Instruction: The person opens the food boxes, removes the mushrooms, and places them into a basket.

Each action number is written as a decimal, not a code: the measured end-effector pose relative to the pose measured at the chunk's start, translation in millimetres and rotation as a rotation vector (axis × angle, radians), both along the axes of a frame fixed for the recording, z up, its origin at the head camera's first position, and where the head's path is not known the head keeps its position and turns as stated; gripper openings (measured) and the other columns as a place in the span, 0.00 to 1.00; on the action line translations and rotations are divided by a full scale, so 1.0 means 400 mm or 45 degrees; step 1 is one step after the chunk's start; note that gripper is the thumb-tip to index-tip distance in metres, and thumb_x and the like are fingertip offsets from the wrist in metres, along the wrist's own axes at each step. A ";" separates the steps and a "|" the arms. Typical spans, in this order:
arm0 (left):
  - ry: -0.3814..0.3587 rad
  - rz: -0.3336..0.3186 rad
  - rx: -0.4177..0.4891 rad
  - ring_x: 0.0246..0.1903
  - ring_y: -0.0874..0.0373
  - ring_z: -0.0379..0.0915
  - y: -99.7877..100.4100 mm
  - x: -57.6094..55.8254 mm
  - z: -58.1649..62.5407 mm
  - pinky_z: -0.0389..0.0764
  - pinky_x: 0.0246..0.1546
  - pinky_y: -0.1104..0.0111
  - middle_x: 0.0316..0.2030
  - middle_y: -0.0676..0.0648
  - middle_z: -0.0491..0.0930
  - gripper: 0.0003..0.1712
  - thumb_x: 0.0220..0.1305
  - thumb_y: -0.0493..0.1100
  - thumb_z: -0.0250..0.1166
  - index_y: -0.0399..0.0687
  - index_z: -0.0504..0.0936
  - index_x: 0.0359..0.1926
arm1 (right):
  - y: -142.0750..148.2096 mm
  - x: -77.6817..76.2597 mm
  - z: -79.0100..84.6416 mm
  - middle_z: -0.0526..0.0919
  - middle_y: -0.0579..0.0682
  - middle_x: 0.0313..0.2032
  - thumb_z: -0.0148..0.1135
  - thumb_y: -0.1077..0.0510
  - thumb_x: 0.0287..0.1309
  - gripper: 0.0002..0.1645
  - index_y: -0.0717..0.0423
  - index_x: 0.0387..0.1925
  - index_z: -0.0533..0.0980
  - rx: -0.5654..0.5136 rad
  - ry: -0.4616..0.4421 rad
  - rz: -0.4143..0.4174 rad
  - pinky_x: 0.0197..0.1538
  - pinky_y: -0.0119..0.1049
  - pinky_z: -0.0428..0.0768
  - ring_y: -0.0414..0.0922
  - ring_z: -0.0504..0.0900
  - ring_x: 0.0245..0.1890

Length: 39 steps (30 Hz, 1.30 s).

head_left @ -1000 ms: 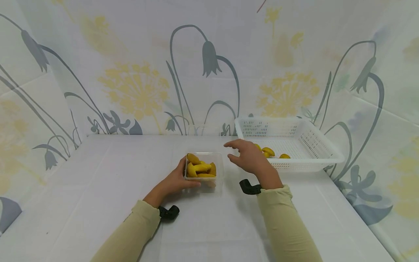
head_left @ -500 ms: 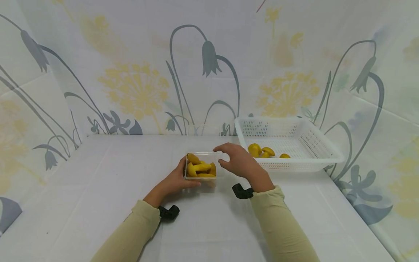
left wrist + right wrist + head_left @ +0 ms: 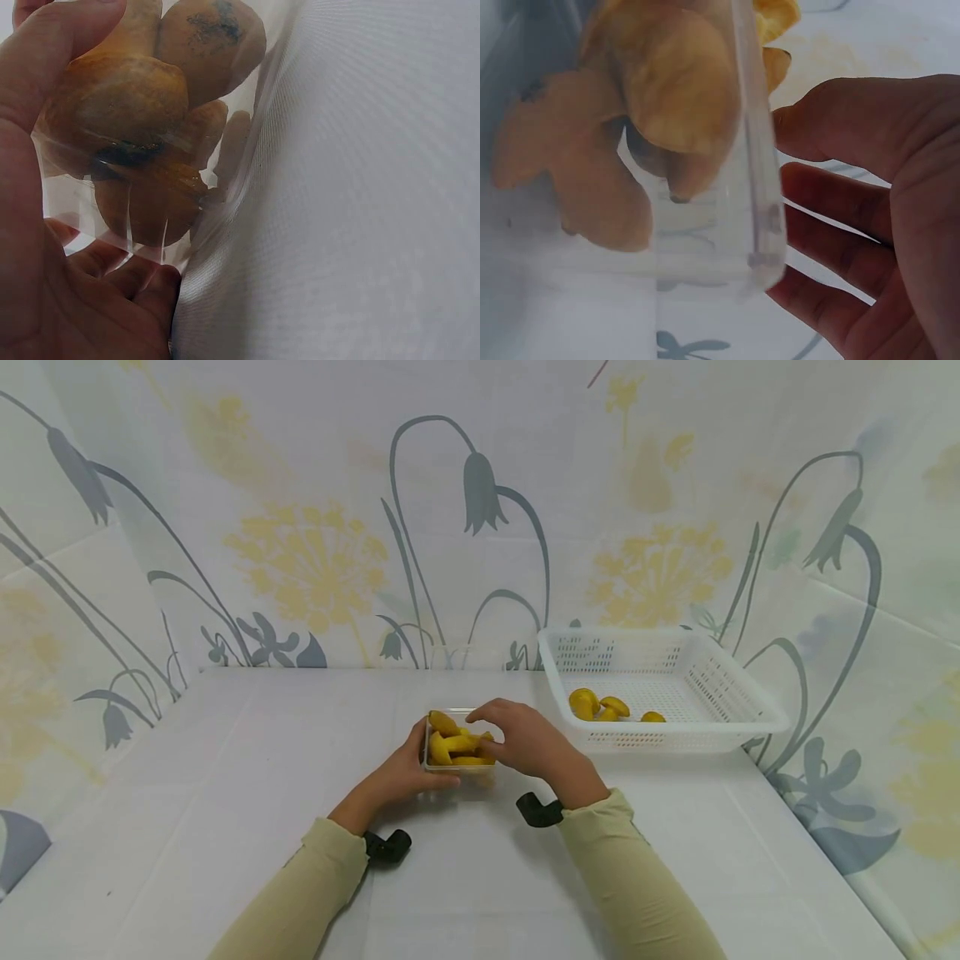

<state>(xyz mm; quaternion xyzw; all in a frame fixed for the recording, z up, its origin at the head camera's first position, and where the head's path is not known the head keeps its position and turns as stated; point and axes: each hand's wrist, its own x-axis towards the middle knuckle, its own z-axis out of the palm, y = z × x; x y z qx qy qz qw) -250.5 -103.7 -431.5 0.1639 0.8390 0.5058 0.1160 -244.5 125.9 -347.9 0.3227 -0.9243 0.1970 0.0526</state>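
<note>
A clear plastic box (image 3: pixel 461 768) full of yellow mushrooms (image 3: pixel 459 744) stands on the white table in the head view. My left hand (image 3: pixel 403 771) grips its left side, thumb along the front and fingers round the back. The left wrist view shows mushrooms (image 3: pixel 116 109) through the clear wall beside that hand. My right hand (image 3: pixel 527 742) is over the box's right side, thumb and fingers apart. In the right wrist view its fingertips (image 3: pixel 802 180) are right at the box's rim (image 3: pixel 759 150), with nothing seen between thumb and fingers.
A white perforated basket (image 3: pixel 675 739) stands at the back right, with several yellow mushrooms (image 3: pixel 613 707) near its front left corner. A faint clear container (image 3: pixel 450 657) is at the table's back edge. Flower-patterned cloth (image 3: pixel 480 577) hangs behind.
My right hand has moved left and slightly nearer, from beside the basket to over the box's right side. My left hand and the box have stayed in place.
</note>
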 end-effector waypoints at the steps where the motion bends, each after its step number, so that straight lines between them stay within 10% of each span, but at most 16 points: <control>1: 0.004 -0.001 -0.001 0.74 0.46 0.46 0.000 0.000 0.000 0.52 0.72 0.45 0.76 0.46 0.48 0.67 0.49 0.59 0.75 0.59 0.37 0.76 | -0.003 0.001 -0.002 0.81 0.48 0.54 0.62 0.58 0.61 0.19 0.51 0.54 0.78 0.002 0.000 0.008 0.58 0.43 0.78 0.48 0.80 0.54; 39: 0.001 -0.005 -0.006 0.75 0.45 0.43 0.001 0.000 0.001 0.52 0.72 0.46 0.76 0.45 0.45 0.67 0.50 0.59 0.74 0.57 0.36 0.77 | -0.051 0.003 -0.041 0.82 0.48 0.55 0.56 0.54 0.68 0.18 0.53 0.57 0.78 0.094 0.080 0.128 0.63 0.42 0.74 0.46 0.79 0.58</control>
